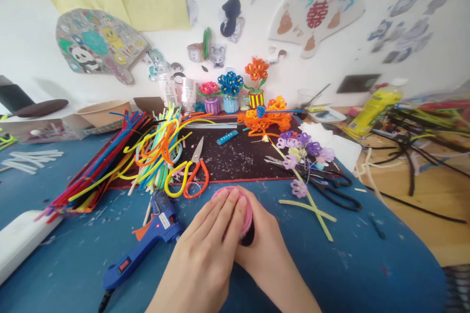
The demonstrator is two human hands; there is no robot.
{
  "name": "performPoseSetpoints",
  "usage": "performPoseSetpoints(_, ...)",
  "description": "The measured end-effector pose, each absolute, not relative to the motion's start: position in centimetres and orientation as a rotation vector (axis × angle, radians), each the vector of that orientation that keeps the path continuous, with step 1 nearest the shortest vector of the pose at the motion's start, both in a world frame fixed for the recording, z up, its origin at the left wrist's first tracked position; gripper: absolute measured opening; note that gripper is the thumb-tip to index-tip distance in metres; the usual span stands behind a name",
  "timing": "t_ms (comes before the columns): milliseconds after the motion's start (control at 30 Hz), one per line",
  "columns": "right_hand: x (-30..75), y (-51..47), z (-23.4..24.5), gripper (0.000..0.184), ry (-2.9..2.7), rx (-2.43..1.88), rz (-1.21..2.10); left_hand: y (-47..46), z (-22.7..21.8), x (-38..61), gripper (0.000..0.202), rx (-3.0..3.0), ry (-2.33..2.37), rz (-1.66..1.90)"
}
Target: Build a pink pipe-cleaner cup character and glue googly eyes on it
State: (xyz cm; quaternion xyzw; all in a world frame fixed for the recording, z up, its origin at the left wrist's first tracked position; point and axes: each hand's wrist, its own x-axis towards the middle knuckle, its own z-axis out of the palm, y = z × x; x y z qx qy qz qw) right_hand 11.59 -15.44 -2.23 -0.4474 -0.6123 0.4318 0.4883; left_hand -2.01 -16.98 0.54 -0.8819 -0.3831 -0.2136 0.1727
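The left hand [196, 249] clenches a fuzzy, rounded pink chenille coil [245, 210], its fingers [220, 208] curved over the soft rim; the right hand [264, 249] lies against it from behind, fingers hidden, their grip impossible to tell. A dark, smooth piece [248, 237] shows beneath. The coil sits just right of a blue plastic hot glue gun [157, 227].

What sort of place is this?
Probably a home craft room: bundled pipe cleaners, a hot glue gun and finished pipe-cleaner flowers fill the desk, with handmade art on the wall.
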Motion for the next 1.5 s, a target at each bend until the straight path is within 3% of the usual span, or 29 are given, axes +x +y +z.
performPoseSetpoints(433, 12.0, -15.6, -2.6, 0.053, -1.502, -0.997, 1.002, -17.3, 1.9, -4.1, 0.057, -2.654, -1.173, -0.534)
performPoseSetpoints(600, 12.2, -15.7, -3.0, 0.054, -1.509, -0.963, 0.928, -17.1, 2.7, -4.8, 0.038, -2.609, -1.142, -0.673)
performPoseSetpoints(900, 12.4, -15.9, -2.9, 0.052, -1.495, -0.971, 0.862, -17.1, 3.2, -3.4, 0.027, -2.489, -1.043, -0.718)
performPoseSetpoints(1233, 12.5, -16.0, -3.5, 0.051, -1.522, -1.003, 0.843, -17.8, 1.7, -2.6, 0.038, -2.450, -0.984, -0.478)
performPoseSetpoints(1500, 12.7, -15.7, -4.5, 0.064, -1.517, -1.020, 0.876, -17.1, 1.0, -2.3, 0.043, -2.575, -1.056, -0.578)
